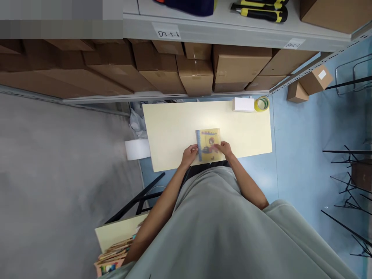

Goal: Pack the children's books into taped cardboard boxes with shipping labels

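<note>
A thin yellow picture book (208, 141) with a blue spine and a red figure on its cover lies flat on the pale yellow table (174, 128), near the front edge. My left hand (190, 154) grips the book's lower left corner, fingers curled over the spine. My right hand (224, 149) is closed on the book's right edge. The book looks wrapped in a clear, slightly hazy film.
A white box (243, 104) and a roll of yellow tape (262, 104) sit at the table's far right corner. Cardboard boxes (194, 75) fill the shelf behind. A stack of books (114, 257) lies low left; a white roll (137, 149) is beside the table.
</note>
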`<act>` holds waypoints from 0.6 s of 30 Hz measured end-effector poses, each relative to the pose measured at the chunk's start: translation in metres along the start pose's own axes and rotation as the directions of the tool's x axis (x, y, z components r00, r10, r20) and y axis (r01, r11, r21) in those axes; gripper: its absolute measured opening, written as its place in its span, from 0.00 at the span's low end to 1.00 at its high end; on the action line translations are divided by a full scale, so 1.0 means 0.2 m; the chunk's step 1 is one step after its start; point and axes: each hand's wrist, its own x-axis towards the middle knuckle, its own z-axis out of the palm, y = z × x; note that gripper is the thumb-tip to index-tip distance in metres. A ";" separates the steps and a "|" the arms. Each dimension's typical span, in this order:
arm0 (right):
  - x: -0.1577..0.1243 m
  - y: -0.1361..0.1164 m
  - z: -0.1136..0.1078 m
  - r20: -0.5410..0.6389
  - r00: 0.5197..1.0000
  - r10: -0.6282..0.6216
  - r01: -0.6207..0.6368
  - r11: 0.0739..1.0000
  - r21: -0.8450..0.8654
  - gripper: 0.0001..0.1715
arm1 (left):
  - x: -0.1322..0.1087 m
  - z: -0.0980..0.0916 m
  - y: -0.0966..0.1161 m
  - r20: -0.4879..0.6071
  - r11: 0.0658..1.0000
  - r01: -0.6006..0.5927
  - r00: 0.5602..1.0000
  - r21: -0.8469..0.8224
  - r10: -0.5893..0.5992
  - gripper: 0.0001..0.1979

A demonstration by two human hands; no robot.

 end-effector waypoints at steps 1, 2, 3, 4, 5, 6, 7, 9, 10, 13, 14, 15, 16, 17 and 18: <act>0.00 -0.02 0.01 0.022 1.000 -0.002 0.002 1.000 0.011 0.17 | -0.01 0.00 0.00 -0.012 1.000 0.008 1.000 -0.004 -0.009 0.20; 0.01 -0.03 0.01 0.040 0.999 -0.011 0.010 1.000 0.015 0.17 | -0.01 0.01 0.01 -0.028 1.000 0.017 0.999 -0.005 -0.017 0.20; 0.01 -0.04 0.00 0.052 0.998 -0.028 0.028 1.000 0.009 0.17 | -0.02 0.02 0.02 -0.048 1.000 0.024 0.999 -0.003 -0.024 0.21; 0.00 -0.05 -0.01 0.060 0.997 -0.056 0.057 0.998 -0.009 0.17 | -0.03 0.03 0.03 -0.067 1.000 0.031 0.997 -0.001 -0.031 0.21; 0.00 -0.06 -0.03 0.064 0.994 -0.088 0.090 0.995 -0.035 0.18 | -0.03 0.05 0.04 -0.089 0.999 0.034 0.995 0.005 -0.033 0.21; 0.00 -0.06 -0.05 0.070 0.990 -0.120 0.124 0.990 -0.064 0.20 | -0.04 0.07 0.05 -0.115 0.999 0.030 0.993 0.017 -0.028 0.22; 0.00 -0.06 -0.09 0.078 0.986 -0.149 0.156 0.984 -0.087 0.21 | -0.05 0.10 0.06 -0.144 0.999 0.022 0.989 0.034 -0.016 0.22; 0.01 -0.05 -0.17 0.094 0.978 -0.188 0.197 0.976 -0.095 0.21 | -0.07 0.17 0.10 -0.199 0.997 -0.005 0.980 0.071 0.019 0.21; 0.02 -0.04 -0.22 0.101 0.974 -0.202 0.210 0.974 -0.081 0.20 | -0.07 0.21 0.12 -0.216 0.996 -0.021 0.976 0.084 0.038 0.21; 0.05 0.00 -0.37 0.096 0.969 -0.229 0.230 0.973 -0.005 0.15 | -0.09 0.34 0.20 -0.200 0.995 -0.061 0.977 0.082 0.077 0.20; 0.07 0.02 -0.43 0.091 0.968 -0.233 0.232 0.972 0.027 0.14 | -0.09 0.40 0.23 -0.181 0.994 -0.073 0.980 0.079 0.086 0.20; 0.08 0.04 -0.50 0.085 0.968 -0.235 0.231 0.971 0.059 0.14 | -0.09 0.45 0.26 -0.162 0.993 -0.082 0.982 0.080 0.095 0.20; 0.09 0.06 -0.57 0.079 0.968 -0.237 0.230 0.969 0.089 0.15 | -0.09 0.51 0.28 -0.143 0.992 -0.090 0.985 0.083 0.102 0.20; 0.10 0.08 -0.64 0.073 0.969 -0.237 0.228 0.967 0.117 0.17 | -0.09 0.57 0.31 -0.122 0.991 -0.098 0.987 0.088 0.108 0.20; 0.11 0.11 -0.72 0.069 0.969 -0.237 0.225 0.964 0.141 0.19 | -0.09 0.64 0.33 -0.098 0.990 -0.107 0.988 0.096 0.116 0.20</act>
